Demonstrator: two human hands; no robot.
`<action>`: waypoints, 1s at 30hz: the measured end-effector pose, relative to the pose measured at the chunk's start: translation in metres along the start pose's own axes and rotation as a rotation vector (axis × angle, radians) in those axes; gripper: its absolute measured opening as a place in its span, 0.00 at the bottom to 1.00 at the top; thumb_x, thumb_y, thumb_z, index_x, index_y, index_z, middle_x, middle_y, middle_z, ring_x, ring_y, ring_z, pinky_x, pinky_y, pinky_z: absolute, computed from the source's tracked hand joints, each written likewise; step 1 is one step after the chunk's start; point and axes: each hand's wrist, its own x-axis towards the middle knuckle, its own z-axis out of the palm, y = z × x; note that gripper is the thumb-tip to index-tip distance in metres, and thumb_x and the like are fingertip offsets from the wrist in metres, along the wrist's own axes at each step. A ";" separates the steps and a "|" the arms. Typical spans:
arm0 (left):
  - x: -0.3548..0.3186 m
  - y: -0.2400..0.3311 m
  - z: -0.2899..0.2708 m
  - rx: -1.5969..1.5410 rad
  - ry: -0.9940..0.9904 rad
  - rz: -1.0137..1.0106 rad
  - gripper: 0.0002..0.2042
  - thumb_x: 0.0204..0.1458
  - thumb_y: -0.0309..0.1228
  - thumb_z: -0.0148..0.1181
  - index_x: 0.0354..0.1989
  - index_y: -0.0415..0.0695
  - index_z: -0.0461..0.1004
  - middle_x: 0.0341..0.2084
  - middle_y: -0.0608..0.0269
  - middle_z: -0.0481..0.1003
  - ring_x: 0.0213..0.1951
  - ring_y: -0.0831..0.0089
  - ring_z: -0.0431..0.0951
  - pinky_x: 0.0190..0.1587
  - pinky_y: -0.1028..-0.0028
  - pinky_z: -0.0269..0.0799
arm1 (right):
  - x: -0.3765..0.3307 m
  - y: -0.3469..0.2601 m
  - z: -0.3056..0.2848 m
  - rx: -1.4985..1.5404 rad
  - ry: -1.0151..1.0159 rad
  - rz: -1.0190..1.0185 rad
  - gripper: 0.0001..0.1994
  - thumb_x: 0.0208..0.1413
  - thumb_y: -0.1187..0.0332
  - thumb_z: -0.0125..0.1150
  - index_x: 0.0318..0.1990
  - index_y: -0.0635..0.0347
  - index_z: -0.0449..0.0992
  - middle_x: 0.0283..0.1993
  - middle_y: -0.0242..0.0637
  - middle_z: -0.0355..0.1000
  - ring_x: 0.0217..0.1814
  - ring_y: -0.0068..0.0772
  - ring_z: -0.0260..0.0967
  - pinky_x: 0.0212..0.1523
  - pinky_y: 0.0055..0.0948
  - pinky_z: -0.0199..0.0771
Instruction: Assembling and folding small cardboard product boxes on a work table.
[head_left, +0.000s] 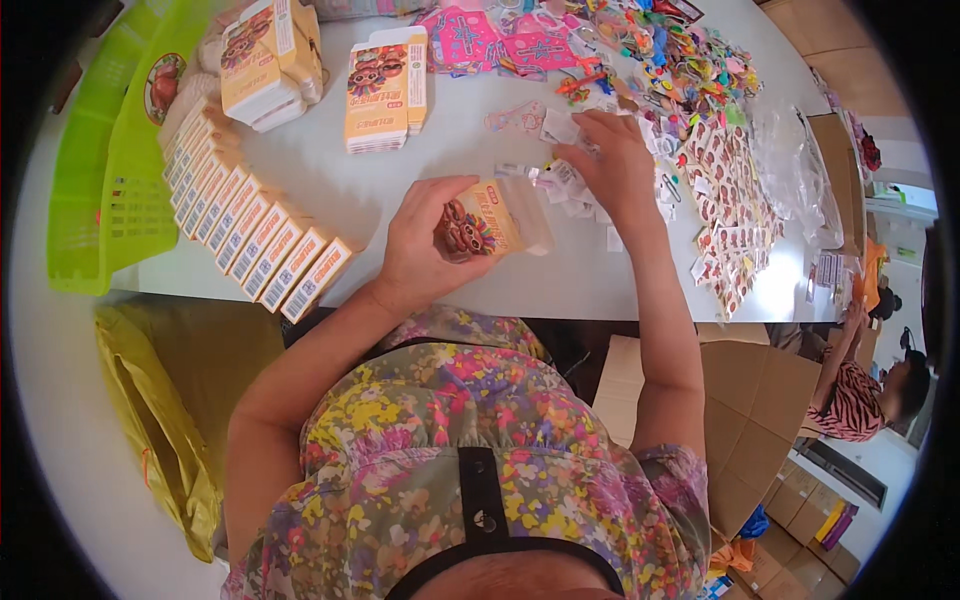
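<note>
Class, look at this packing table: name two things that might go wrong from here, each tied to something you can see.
1. The left hand holds the small orange box at the table's near edge; a loose grip might drop it off.
2. The right hand picks among small packets lying close together; it may lift more than one, or knock the sticker sheets nearby.

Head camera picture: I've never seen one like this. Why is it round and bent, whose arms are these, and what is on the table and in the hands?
A wide fisheye camera worn on the person's head looks down, so straight edges bend. Both forearms are the wearer's own. The left hand holds a small orange printed carton with its clear end open. The right hand reaches into small packets on the white table. A row of filled cartons lies left, beside a green basket; colourful trinkets and sticker sheets lie right. Another person sits at the far right.
</note>
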 end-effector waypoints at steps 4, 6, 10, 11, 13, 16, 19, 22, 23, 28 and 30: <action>0.004 0.004 -0.001 0.015 0.027 0.015 0.34 0.30 0.27 0.76 0.52 0.41 0.68 0.44 0.53 0.72 0.46 0.57 0.73 0.49 0.65 0.71 | 0.017 0.010 0.009 -0.229 -0.182 -0.024 0.10 0.46 0.65 0.67 0.32 0.62 0.79 0.37 0.37 0.74 0.40 0.45 0.72 0.44 0.39 0.71; 0.004 0.005 -0.002 0.042 0.033 0.026 0.34 0.30 0.27 0.76 0.52 0.41 0.68 0.44 0.53 0.72 0.46 0.57 0.73 0.49 0.65 0.71 | 0.025 0.004 0.006 -0.258 -0.241 -0.004 0.10 0.46 0.64 0.67 0.31 0.61 0.79 0.36 0.38 0.75 0.40 0.45 0.72 0.44 0.38 0.71; 0.001 0.003 -0.001 0.019 0.039 0.011 0.34 0.30 0.27 0.76 0.52 0.41 0.68 0.44 0.54 0.72 0.46 0.57 0.73 0.49 0.65 0.71 | 0.042 -0.006 -0.003 -0.331 -0.417 -0.008 0.11 0.45 0.61 0.67 0.27 0.60 0.79 0.32 0.42 0.74 0.38 0.46 0.72 0.40 0.40 0.70; 0.001 0.003 -0.001 0.018 0.044 0.015 0.34 0.30 0.27 0.76 0.52 0.41 0.68 0.44 0.54 0.72 0.46 0.57 0.73 0.49 0.65 0.71 | 0.041 -0.006 -0.002 -0.335 -0.415 -0.012 0.11 0.45 0.61 0.67 0.27 0.60 0.79 0.32 0.42 0.74 0.38 0.46 0.72 0.40 0.40 0.70; 0.001 0.004 -0.002 0.028 0.034 -0.005 0.34 0.30 0.27 0.75 0.52 0.42 0.68 0.43 0.54 0.72 0.46 0.57 0.73 0.49 0.65 0.71 | 0.035 -0.004 0.002 -0.330 -0.313 -0.099 0.12 0.46 0.60 0.66 0.26 0.60 0.79 0.30 0.44 0.73 0.36 0.46 0.72 0.38 0.42 0.69; 0.002 0.002 -0.003 0.028 0.048 0.020 0.34 0.30 0.27 0.75 0.52 0.43 0.68 0.43 0.54 0.72 0.46 0.57 0.73 0.49 0.65 0.71 | 0.031 -0.015 0.004 -0.305 -0.335 -0.029 0.13 0.47 0.59 0.66 0.25 0.61 0.78 0.30 0.43 0.73 0.36 0.47 0.72 0.37 0.44 0.69; 0.002 0.002 -0.003 0.041 0.046 0.025 0.35 0.30 0.27 0.75 0.52 0.43 0.68 0.43 0.54 0.71 0.46 0.57 0.72 0.49 0.65 0.70 | 0.028 -0.030 0.009 -0.343 -0.327 0.039 0.12 0.49 0.60 0.64 0.26 0.61 0.78 0.30 0.43 0.73 0.36 0.48 0.72 0.37 0.44 0.70; 0.002 0.002 -0.004 0.045 0.036 0.020 0.34 0.31 0.27 0.75 0.52 0.42 0.68 0.43 0.54 0.71 0.47 0.57 0.72 0.49 0.65 0.70 | 0.024 -0.019 0.024 -0.279 -0.222 0.055 0.11 0.50 0.62 0.63 0.26 0.61 0.78 0.31 0.43 0.72 0.37 0.47 0.73 0.38 0.44 0.70; 0.002 0.003 -0.003 0.046 0.037 0.019 0.34 0.31 0.27 0.75 0.52 0.42 0.68 0.43 0.54 0.71 0.47 0.57 0.72 0.49 0.65 0.70 | 0.024 -0.015 0.027 -0.278 -0.223 0.054 0.11 0.50 0.62 0.63 0.26 0.61 0.78 0.31 0.43 0.72 0.37 0.47 0.73 0.38 0.44 0.70; 0.001 -0.003 -0.003 0.081 0.001 0.049 0.37 0.31 0.26 0.76 0.55 0.39 0.66 0.47 0.54 0.70 0.49 0.63 0.73 0.52 0.69 0.70 | 0.027 0.010 0.030 -0.218 -0.127 -0.031 0.07 0.49 0.69 0.61 0.28 0.63 0.80 0.28 0.42 0.75 0.28 0.41 0.75 0.32 0.36 0.73; 0.000 -0.002 -0.004 0.072 0.012 0.036 0.37 0.32 0.26 0.76 0.55 0.39 0.65 0.47 0.55 0.70 0.49 0.64 0.73 0.53 0.69 0.70 | 0.030 0.019 0.018 -0.048 -0.143 0.075 0.06 0.50 0.70 0.61 0.31 0.63 0.81 0.27 0.41 0.76 0.26 0.35 0.74 0.30 0.32 0.73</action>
